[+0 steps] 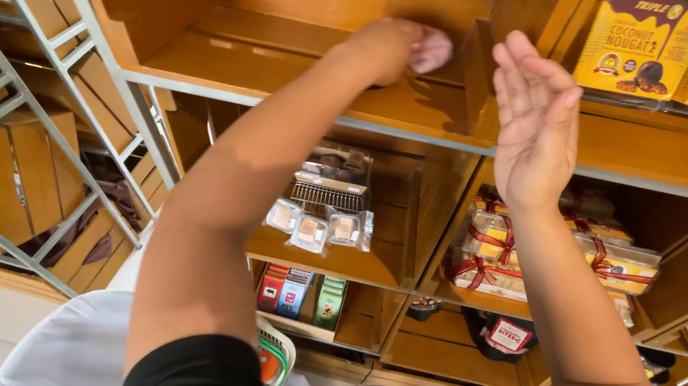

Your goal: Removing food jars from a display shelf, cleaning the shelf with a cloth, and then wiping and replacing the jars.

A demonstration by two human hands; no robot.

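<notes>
From the head camera, your left hand (pixel 405 48) is reaching up onto the empty wooden shelf board with the grey metal front rail (pixel 268 71) and it's closed around a small pale pink cloth (pixel 432 48), pressed flat against the wood near the shelf's upright divider. Fingers are curled in tight on the cloth, so that's a proper grip, not just resting.

Your right hand (pixel 535 124) is hanging in the air just to the right of it, palm wide open, fingers straight and together, holding nothing and touching nothing. It's in front of the shelf edge, not on it.

Off to the right of that open hand, on the same level, there are yellow and brown cardboard snack boxes (pixel 643 41) standing in the next compartment. Right below the open hand sit clear plastic trays tied with red ribbon (pixel 503 250). Below your left forearm there's a clear lidded tub of dark sweets (pixel 332 176) with a few small clear packets (pixel 313 231) in front of it, and lower still some colourful flat packets (pixel 296 294).

How far along: my read is the wiping is somewhere mid-way. This board is already bare and the cloth is right at its far right end, but I can't tell from the wood which bits are actually done. The stocked shelves look untouched.
</notes>
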